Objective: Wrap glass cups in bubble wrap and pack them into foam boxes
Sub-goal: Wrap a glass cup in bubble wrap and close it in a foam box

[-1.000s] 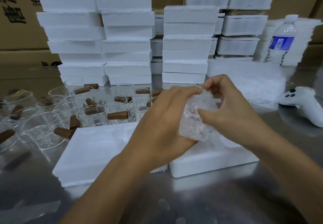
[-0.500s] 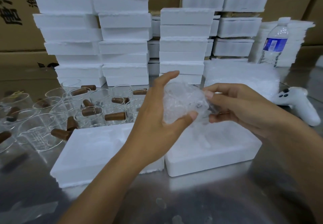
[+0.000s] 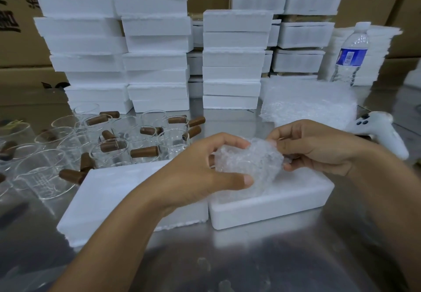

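A glass cup wrapped in bubble wrap [image 3: 249,163] is held between both hands just above the open foam box [image 3: 268,207] at the centre right. My left hand [image 3: 200,173] cups its left side, thumb under and fingers over. My right hand [image 3: 319,146] pinches the wrap at its right end. A foam lid [image 3: 109,198] lies flat to the left of the box. Several bare glass cups with brown handles [image 3: 118,148] stand on the metal table at the left. A pile of bubble wrap sheets [image 3: 307,100] lies behind my right hand.
Tall stacks of white foam boxes [image 3: 157,41] line the back of the table, against cardboard cartons. A water bottle [image 3: 350,57] stands at the back right. A white controller [image 3: 385,132] lies at the right edge, close to my right wrist.
Both hands have lowered the wrapped cup towards the open foam box. My left hand has turned to cup it from the side, and my right hand now pinches the wrap's right end.
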